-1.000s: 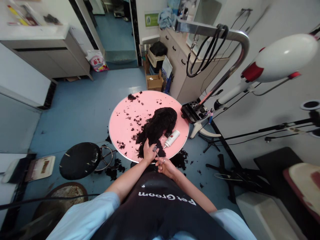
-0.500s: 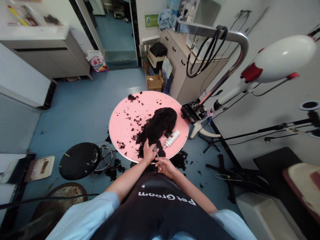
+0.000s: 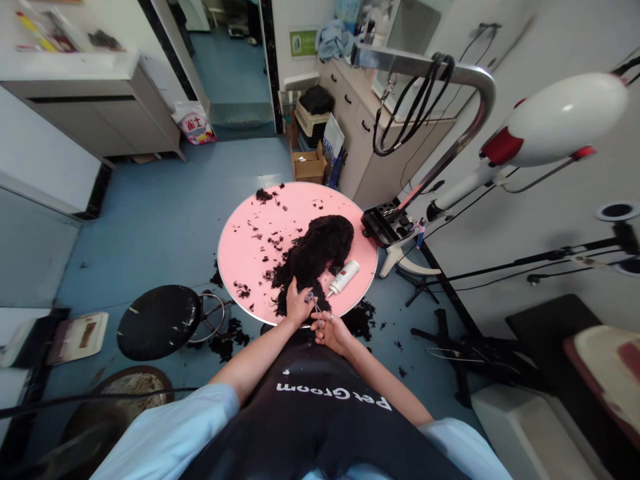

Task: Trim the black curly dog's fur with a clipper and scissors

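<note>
A black curly-coated dog [image 3: 317, 253] lies on a round pink grooming table [image 3: 245, 247]. My left hand [image 3: 297, 304] is closed around the dog's fur at the table's near edge. My right hand [image 3: 332, 329] holds a pair of scissors [image 3: 315, 305], whose blades point up at the fur beside my left hand. A white clipper [image 3: 344, 277] with a red mark lies on the table just right of the dog.
Cut black fur is strewn over the table and the blue floor [image 3: 160, 220]. A black stool [image 3: 159, 321] stands at the left. A metal grooming arm [image 3: 450, 73] with black leashes and a white dryer [image 3: 560, 120] rise at the right. Cabinets [image 3: 360, 127] stand behind.
My right hand with the scissors has shifted very slightly; the dog and my left hand stay where they were.
</note>
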`<state>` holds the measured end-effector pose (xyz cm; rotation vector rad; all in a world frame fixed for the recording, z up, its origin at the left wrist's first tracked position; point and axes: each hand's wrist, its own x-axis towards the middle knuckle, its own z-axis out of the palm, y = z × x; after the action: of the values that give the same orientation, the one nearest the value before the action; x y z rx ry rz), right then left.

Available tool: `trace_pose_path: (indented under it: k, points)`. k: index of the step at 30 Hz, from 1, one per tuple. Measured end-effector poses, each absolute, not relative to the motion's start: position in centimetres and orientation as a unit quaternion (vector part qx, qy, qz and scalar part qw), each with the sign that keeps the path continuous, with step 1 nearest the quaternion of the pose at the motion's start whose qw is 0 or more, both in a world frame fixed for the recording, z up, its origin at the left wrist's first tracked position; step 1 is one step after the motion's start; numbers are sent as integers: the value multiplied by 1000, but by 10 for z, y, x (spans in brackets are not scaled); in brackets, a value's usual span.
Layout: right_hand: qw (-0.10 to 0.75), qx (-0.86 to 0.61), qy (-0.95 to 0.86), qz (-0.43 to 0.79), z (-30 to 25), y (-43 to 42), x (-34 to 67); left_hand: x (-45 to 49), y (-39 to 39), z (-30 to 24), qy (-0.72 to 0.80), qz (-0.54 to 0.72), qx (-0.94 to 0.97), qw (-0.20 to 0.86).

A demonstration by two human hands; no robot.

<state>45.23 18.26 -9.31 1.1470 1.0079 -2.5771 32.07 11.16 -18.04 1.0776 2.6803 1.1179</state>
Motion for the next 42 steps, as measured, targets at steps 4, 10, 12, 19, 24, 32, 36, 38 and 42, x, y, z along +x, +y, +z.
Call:
trace_pose_path:
  k: [4, 10, 12, 19, 24, 32, 36, 38, 42]
  points:
    - [64, 387, 380, -838, -92, 183, 452, 321, 112, -181, 867, 362, 341, 19]
    - [103, 393, 520, -751, -97, 190, 454, 322, 111, -188, 867, 360, 343, 17]
    - [131, 386, 570, -713, -100, 194, 452, 322, 111, -190, 866, 362, 343, 16]
    - [162, 355, 686, -614, -107, 200, 440, 321, 112, -187, 866, 352, 356, 8]
    - [182, 316, 716, -596, -98, 197, 445, 320, 111, -188, 866, 356, 351, 12]
    - [176, 327, 722, -584, -103, 202, 446, 319, 111, -192, 862, 362, 354, 9]
    - [179, 309, 713, -604, -108, 201, 445, 319, 110, -191, 863, 358, 356, 8]
    - [181, 299, 706, -616, -108, 200, 449, 320, 109, -191, 859, 364, 359, 5]
    - [175, 308, 697, -623, -109, 200, 455, 320, 110, -193, 859, 370, 354, 5]
